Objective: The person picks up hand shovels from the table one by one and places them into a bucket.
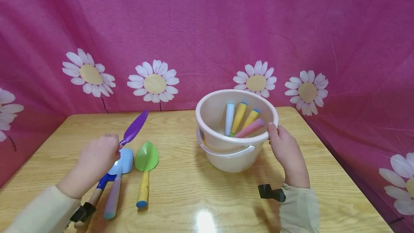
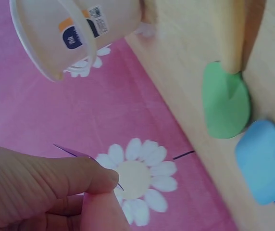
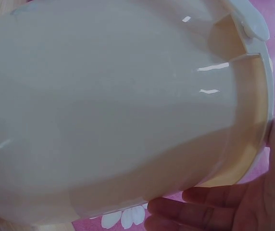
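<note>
The left hand (image 1: 93, 163) grips the pink handle of a purple trowel (image 1: 136, 127), its blade pointing up and away above the table. In the left wrist view, the thumb of the left hand (image 2: 46, 185) presses the pink handle (image 2: 104, 214). The white bucket (image 1: 231, 157) is held at its right rim by the right hand (image 1: 288, 154), thumb on the rim. Fingers (image 3: 209, 211) lie along the outside of the bucket (image 3: 104, 106) in the right wrist view. Inside it stand several handles: light blue (image 1: 229, 118), yellow (image 1: 239, 117) and pink (image 1: 250, 128).
On the table's left lie a green trowel (image 1: 147, 155) with a yellow handle, a light blue shovel (image 1: 126, 159) with a purple-pink handle, and a dark blue tool (image 1: 104, 181) partly beneath it. A pink cloth (image 1: 207, 28) with white flowers hangs behind the table.
</note>
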A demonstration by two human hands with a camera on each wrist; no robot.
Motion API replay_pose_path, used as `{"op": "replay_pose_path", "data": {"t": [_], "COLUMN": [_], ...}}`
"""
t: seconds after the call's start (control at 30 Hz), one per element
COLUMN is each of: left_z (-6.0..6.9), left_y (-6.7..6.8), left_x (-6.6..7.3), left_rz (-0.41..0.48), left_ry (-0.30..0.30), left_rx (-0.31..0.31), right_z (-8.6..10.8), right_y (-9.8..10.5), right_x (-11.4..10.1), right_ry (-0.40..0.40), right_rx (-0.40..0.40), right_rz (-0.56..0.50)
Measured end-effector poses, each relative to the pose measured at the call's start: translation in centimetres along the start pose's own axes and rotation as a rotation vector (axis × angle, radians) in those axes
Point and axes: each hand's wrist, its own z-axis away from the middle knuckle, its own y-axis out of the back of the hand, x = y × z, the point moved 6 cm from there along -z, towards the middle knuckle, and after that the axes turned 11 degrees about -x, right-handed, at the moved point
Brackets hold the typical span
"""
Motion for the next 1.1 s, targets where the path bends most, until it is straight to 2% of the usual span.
{"op": "replay_pose_path", "data": {"t": [0.23,0.43,0.57,0.7,0.9,1.1], "left_z": [-0.8,-1.8,-2.2,-2.5,-3.2,-4.0], "left_y": [2.3,3.8,4.8,5.5,6.3,7.3], "left_x": [1.2,2.9,4.3,5.5,7.0,9.0], "left_rz": [-0.028,-0.08,-0.14,-0.193,-0.238,-0.256], "left_ry": [-0.011,-0.034,-0.073,-0.104,-0.116,-0.153], "left_rx": [0.012,0.021,0.088,0.149,0.134,0.172], "right_z": [0.0,0.0,0.0,0.0,0.0,0.0], "right_y": [-0.1,0.0,0.0,0.0,-0.1,0.0], "right_x": [0.1,0.0,-0.1,-0.1,0.0,0.0], "right_ry": [0.006,0.005,0.009,0.009,0.011,0.018], "right_rx": [0.001,0.002,0.004,0.0,-0.005,0.006], "right_rz": [-0.001,-0.009,-0.007,-0.011,-0.014,-0.011]}}
